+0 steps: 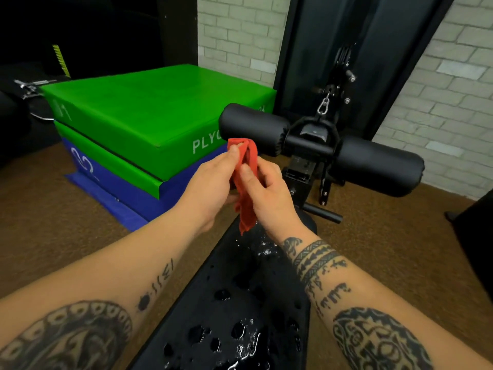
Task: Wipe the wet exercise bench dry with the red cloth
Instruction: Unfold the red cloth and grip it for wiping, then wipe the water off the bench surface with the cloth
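While both hands hold the red cloth (246,180) bunched above the bench (240,303), no wiping occurs: left hand (210,188) pinches its top, right hand (269,193) grips the middle, likely gathering it into a pad. Bench lies below the forearms, water beads across it. Green box (149,116) at left.

Even indoor light; upper-left bkgd v. dark. Glare spots on wet bench (213,289). Wide-angle bowing at edges, slight softness.
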